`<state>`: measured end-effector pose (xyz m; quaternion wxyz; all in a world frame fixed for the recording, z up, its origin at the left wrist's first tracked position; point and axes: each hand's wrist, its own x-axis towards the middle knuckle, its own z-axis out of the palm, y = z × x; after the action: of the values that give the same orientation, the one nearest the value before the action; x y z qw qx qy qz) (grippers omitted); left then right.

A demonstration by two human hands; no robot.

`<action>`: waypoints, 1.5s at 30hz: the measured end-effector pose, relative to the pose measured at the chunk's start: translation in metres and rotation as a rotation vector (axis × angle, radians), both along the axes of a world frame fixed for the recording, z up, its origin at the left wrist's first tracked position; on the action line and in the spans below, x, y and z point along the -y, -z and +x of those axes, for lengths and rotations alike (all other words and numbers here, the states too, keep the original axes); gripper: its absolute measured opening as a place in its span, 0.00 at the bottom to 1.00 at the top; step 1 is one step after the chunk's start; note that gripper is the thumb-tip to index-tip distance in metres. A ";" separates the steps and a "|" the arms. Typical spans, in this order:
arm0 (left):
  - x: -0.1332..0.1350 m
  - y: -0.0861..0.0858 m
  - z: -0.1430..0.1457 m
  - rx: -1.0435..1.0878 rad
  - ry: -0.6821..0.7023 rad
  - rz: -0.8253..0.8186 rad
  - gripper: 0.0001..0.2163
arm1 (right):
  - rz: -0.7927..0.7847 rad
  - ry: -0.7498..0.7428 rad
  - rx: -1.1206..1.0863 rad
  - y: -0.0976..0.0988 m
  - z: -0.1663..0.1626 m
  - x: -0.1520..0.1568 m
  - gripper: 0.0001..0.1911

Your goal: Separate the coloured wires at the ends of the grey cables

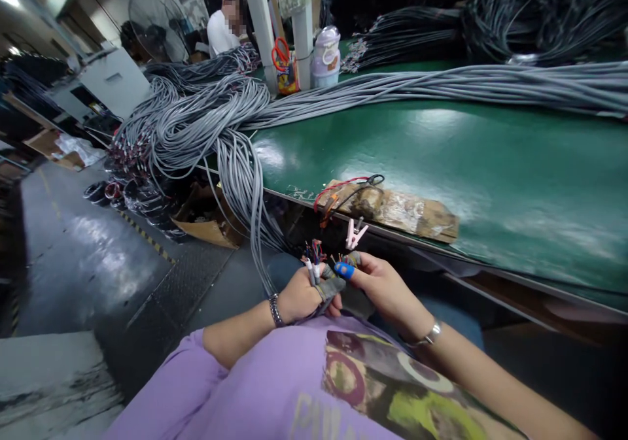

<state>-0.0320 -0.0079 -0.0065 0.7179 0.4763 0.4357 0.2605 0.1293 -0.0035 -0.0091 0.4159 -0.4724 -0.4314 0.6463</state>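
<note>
My left hand (307, 294) is closed around the end of a grey cable (255, 231), whose coloured wire ends (314, 252) fan out above my fingers. My right hand (380, 283), with a blue cot on one fingertip and a grey one on another, pinches thin wire ends (343, 258) right beside the left hand. Both hands sit close together just below the edge of the green table (441, 159). A pink clip (354, 234) hangs at the table edge above my hands.
A taped cardboard pad (407, 211) with red and black leads (343, 188) lies on the table edge. Large bundles of grey cables (206, 119) drape over the table's left end to the floor. A person in white (223, 28) sits far back. A fan (154, 28) stands nearby.
</note>
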 end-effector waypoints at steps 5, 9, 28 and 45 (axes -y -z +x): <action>-0.002 -0.006 0.002 -0.080 0.049 -0.023 0.24 | 0.013 0.053 0.039 -0.004 -0.003 0.001 0.21; -0.003 -0.001 0.002 -0.044 -0.146 -0.026 0.23 | -0.019 0.072 0.001 -0.002 -0.004 0.004 0.20; 0.005 0.008 0.002 -0.005 -0.242 -0.026 0.18 | 0.042 -0.004 0.027 0.002 -0.011 0.000 0.17; -0.008 -0.010 -0.007 0.099 -0.190 -0.074 0.18 | -0.355 0.216 -0.481 0.014 0.021 -0.017 0.19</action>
<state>-0.0388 0.0005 0.0032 0.7278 0.3926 0.4523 0.3341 0.1499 0.0137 -0.0231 0.4833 -0.4145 -0.1486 0.7566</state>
